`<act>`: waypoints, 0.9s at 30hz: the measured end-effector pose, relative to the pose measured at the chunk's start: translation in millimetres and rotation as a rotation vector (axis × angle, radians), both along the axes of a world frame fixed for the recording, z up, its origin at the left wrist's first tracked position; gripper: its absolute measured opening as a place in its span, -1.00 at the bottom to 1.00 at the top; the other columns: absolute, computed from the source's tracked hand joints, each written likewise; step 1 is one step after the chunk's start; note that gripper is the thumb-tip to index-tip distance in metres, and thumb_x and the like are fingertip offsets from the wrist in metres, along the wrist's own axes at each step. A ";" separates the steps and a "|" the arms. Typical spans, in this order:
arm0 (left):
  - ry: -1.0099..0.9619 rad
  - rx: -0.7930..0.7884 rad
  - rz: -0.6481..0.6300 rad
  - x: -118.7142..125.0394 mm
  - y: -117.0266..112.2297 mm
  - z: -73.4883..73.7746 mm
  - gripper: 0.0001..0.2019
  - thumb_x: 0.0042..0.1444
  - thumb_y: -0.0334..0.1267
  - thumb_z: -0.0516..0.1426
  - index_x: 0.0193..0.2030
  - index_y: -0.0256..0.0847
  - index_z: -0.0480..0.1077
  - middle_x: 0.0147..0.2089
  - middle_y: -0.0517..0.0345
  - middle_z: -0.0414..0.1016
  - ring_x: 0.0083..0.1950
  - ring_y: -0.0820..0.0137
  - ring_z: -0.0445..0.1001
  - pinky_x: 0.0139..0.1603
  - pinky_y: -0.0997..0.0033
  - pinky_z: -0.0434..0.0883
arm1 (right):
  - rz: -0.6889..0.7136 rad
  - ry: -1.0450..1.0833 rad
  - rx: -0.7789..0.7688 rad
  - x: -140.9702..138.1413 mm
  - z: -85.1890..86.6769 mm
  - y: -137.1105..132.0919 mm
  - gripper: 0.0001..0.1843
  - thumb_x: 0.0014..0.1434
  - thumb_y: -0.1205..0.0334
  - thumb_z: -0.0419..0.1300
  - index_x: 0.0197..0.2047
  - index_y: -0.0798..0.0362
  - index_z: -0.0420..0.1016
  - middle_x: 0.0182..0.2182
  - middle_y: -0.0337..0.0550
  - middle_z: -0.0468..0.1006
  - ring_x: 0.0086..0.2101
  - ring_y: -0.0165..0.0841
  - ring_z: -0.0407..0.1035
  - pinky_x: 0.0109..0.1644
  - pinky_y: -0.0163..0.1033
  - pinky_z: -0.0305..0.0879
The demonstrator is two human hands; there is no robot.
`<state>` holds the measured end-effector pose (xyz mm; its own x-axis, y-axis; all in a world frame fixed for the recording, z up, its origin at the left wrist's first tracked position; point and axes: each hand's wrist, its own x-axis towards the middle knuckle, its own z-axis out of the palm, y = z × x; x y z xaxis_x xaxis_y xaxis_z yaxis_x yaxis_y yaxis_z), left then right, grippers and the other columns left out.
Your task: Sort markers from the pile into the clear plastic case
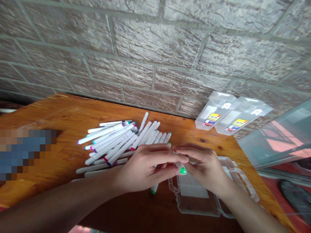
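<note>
A white marker (181,168) with a green end is pinched between the thumb and fingers of my left hand (155,163). My right hand (200,163) meets it from the other side, its fingers closed around the marker's far part, which is mostly hidden. Under my left hand another green-tipped marker (154,187) lies on the table. To the left and behind, a loose pile of white markers (116,137) with coloured ends spreads out. Below my right hand lies an open clear plastic case (198,205) with a white sheet (193,187) inside.
Two upright translucent cases (206,111) with yellow labels stand at the back right against the brick wall (155,45). The wooden table (60,113) ends at the right beside a glass panel (286,129). A blurred-out patch (24,152) covers the left edge.
</note>
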<state>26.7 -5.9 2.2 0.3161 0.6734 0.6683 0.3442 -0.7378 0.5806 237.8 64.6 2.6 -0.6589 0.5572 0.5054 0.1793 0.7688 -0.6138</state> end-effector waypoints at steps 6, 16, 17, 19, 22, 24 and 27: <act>-0.009 0.019 -0.014 0.4 0.3 0.1 -0.81 0.28 -0.40 0.22 -0.01 -0.37 0.60 -0.30 -0.03 0.60 -0.33 0.42 0.53 -0.28 0.50 0.46 | 0.004 0.000 -0.017 0.7 -1.8 0.1 -0.76 0.25 0.41 0.27 -0.09 -0.02 0.72 -0.16 -0.03 0.75 -0.21 -0.24 0.67 -0.16 -0.25 0.59; -0.010 0.004 -0.009 0.4 0.1 0.2 -0.81 0.29 -0.38 0.21 0.01 -0.26 0.59 -0.28 0.01 0.60 -0.32 0.43 0.53 -0.28 0.49 0.46 | 0.002 0.002 -0.027 0.3 -2.0 0.0 -0.76 0.27 0.39 0.26 -0.09 -0.02 0.73 -0.17 -0.03 0.75 -0.23 -0.23 0.67 -0.19 -0.24 0.60; -0.008 0.004 -0.009 0.4 0.1 0.3 -0.81 0.29 -0.38 0.21 0.01 -0.25 0.59 -0.28 0.01 0.60 -0.32 0.43 0.53 -0.28 0.49 0.46 | 0.003 0.006 -0.025 0.3 -2.2 0.1 -0.76 0.27 0.39 0.26 -0.09 -0.03 0.72 -0.16 -0.03 0.75 -0.22 -0.23 0.67 -0.18 -0.24 0.60; -0.007 0.009 -0.010 0.5 0.3 0.3 -0.81 0.29 -0.38 0.21 0.00 -0.26 0.59 -0.28 0.01 0.60 -0.32 0.43 0.53 -0.28 0.50 0.46 | 0.004 0.007 -0.016 0.4 -2.6 0.4 -0.76 0.26 0.39 0.27 -0.09 -0.03 0.72 -0.16 -0.04 0.75 -0.21 -0.23 0.67 -0.17 -0.24 0.60; -0.005 0.010 -0.016 0.7 0.5 -0.1 -0.81 0.29 -0.40 0.22 0.00 -0.31 0.59 -0.28 0.00 0.60 -0.31 0.43 0.53 -0.27 0.50 0.46 | 0.007 0.004 -0.001 0.5 -2.7 0.7 -0.76 0.26 0.40 0.27 -0.08 -0.03 0.72 -0.17 -0.04 0.75 -0.20 -0.23 0.67 -0.15 -0.23 0.60; -0.004 0.008 -0.018 0.7 0.4 -0.7 -0.81 0.28 -0.40 0.22 0.00 -0.32 0.59 -0.28 -0.01 0.60 -0.31 0.43 0.53 -0.26 0.50 0.46 | 0.006 0.003 0.005 0.2 -2.0 0.6 -0.76 0.26 0.40 0.27 -0.09 -0.03 0.72 -0.17 -0.04 0.75 -0.20 -0.23 0.67 -0.15 -0.23 0.60; -0.001 0.003 -0.018 0.5 -0.1 -1.3 -0.81 0.29 -0.39 0.22 0.00 -0.30 0.59 -0.27 0.00 0.60 -0.32 0.43 0.53 -0.27 0.50 0.46 | 0.003 0.001 0.000 -0.2 -0.5 0.1 -0.77 0.26 0.40 0.26 -0.10 -0.02 0.72 -0.18 -0.03 0.75 -0.21 -0.22 0.67 -0.17 -0.23 0.60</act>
